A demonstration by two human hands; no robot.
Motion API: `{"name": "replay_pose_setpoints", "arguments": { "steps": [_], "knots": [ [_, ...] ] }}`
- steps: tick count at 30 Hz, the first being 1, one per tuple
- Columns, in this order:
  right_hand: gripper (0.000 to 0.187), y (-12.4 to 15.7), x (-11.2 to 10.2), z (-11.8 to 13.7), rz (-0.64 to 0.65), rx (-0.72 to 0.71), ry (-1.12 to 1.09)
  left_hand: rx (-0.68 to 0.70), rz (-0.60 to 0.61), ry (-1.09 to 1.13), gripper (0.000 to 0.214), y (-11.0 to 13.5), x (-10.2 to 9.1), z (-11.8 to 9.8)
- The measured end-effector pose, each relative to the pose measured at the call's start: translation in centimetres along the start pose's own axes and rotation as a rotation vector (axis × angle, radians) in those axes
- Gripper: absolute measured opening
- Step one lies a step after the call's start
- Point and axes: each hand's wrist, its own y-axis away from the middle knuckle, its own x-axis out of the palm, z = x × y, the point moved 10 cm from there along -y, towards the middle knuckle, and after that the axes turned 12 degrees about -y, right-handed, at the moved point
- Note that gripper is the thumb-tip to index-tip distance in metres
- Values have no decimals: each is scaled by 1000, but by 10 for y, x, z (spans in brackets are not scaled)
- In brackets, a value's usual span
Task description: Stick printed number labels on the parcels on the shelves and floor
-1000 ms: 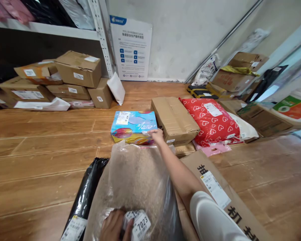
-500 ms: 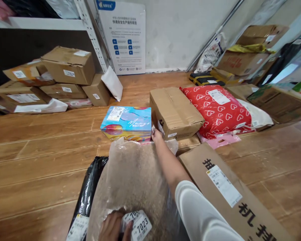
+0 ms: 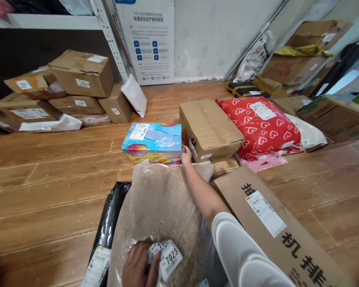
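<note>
My right hand (image 3: 186, 154) reaches forward over a clear plastic bag of beige fluffy fabric (image 3: 161, 207). Its fingers rest in the gap between a blue printed box (image 3: 152, 141) and a brown cardboard box (image 3: 209, 127); they are mostly hidden. My left hand (image 3: 139, 265) sits at the near end of the bag, fingers closed on a strip of white labels reading 7023 (image 3: 167, 259).
A black parcel (image 3: 103, 235) lies left of the bag, a long flat carton with black characters (image 3: 275, 223) to its right. A red heart-patterned parcel (image 3: 257, 123) is beyond. Stacked cartons (image 3: 77, 75) sit under a shelf at left, more boxes (image 3: 299, 59) at right.
My right hand slid from the blue box's near right corner into the gap beside the brown box. The view moved slightly closer. My left hand kept hold of the labels.
</note>
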Motion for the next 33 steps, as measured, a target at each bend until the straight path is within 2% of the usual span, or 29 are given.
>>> {"name": "replay_pose_setpoints", "arguments": {
  "steps": [3,6,8,9,10,11,13,15,17,19,20,23,25,26,30,33],
  "knots": [
    [15,39,-12,23,105,5,74,36,-2,-15,16,1,0,1],
    [10,120,-50,67,298,-71,127,66,-34,-11,18,-1,-4,-5],
    [25,211,-59,101,740,-187,200,134,-29,54,15,-4,-9,-27],
    [43,260,-71,110,929,-192,248,184,-9,126,14,-4,-12,-46],
    [66,303,-87,120,1051,-203,265,228,25,222,13,-4,-14,-68],
    [66,335,-106,127,1098,-174,250,251,77,330,15,-3,-14,-91],
    [43,363,-152,134,938,-69,191,209,234,525,19,2,-4,-135],
    [27,368,-203,127,675,88,96,48,451,655,24,14,23,-170],
    [26,371,-251,113,465,245,-31,-144,636,774,29,32,55,-197],
    [33,378,-286,99,373,393,-174,-286,782,900,39,53,84,-222],
    [37,384,-299,93,357,458,-230,-313,849,942,42,62,96,-234],
    [42,397,-331,85,317,564,-286,-237,988,980,37,81,118,-266],
    [36,400,-348,86,254,527,-245,-207,1021,1058,37,87,123,-280],
    [33,400,-355,88,220,496,-223,-235,1035,1111,39,89,125,-283],
    [35,399,-361,88,167,471,-208,-428,999,1147,47,91,133,-280],
    [35,396,-361,85,190,476,-190,-456,966,1089,50,88,133,-276]
  ]
}}
